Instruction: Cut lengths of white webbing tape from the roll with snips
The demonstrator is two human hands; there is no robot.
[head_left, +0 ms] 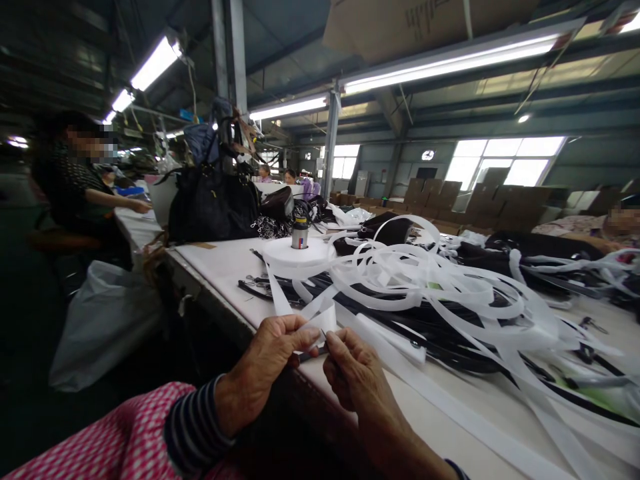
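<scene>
My left hand [267, 363] is closed, with a white strip [326, 319] pinched between thumb and fingers at the table's front edge. Right beside it, the thumb and forefinger of my right hand [356, 370] are pressed together close to that strip. A thin dark tip shows at these fingertips, too small to name. A dark strap end seems to pass under my hands, mostly hidden by the fingers. Behind them, a flat roll of white strip [280, 253] lies on the table with a small can [300, 235] at its middle. Black straps [370, 308] lie under loose white loops [400, 267].
Tangled white strips spread over the right of the table [225, 270]. Black bags [213, 203] stand at its far left corner. A white sack [103, 323] is on the floor at left. A co-worker [75, 180] sits beyond it; another person is at far right.
</scene>
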